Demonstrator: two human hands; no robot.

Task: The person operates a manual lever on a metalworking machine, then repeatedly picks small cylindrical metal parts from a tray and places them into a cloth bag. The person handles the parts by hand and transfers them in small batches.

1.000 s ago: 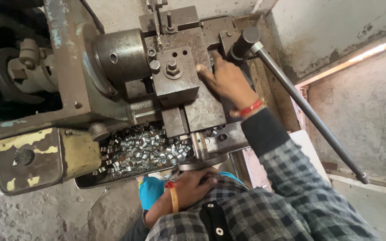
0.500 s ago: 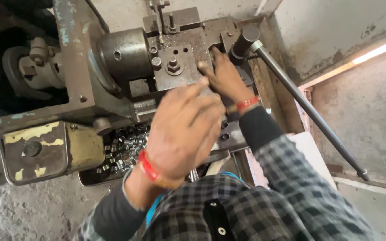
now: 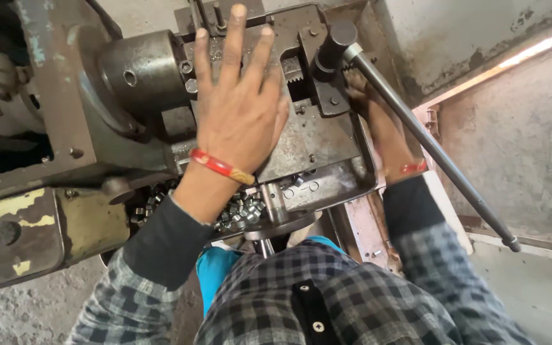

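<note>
My left hand (image 3: 241, 105) lies spread with its fingers apart, palm down over the grey metal tool block (image 3: 317, 137) of an old machine. It holds nothing. A red band sits on that wrist. The round steel spindle nose (image 3: 142, 73) is just to the left of it. My right hand (image 3: 378, 128) reaches along the block's right side, under the long steel lever (image 3: 429, 147). Its fingers are hidden near the lever's dark hub (image 3: 333, 41), so its grip cannot be made out.
A tray (image 3: 346, 188) below the block holds several small shiny metal pieces (image 3: 241, 211). A worn yellow and grey housing (image 3: 20, 236) sits at the lower left. A rough concrete wall (image 3: 531, 128) stands close on the right, and the lever's end (image 3: 511, 244) reaches toward it.
My left hand has risen from my lap and spread over the tool block. My right hand has slid off the top of the block to its right side, under the lever.
</note>
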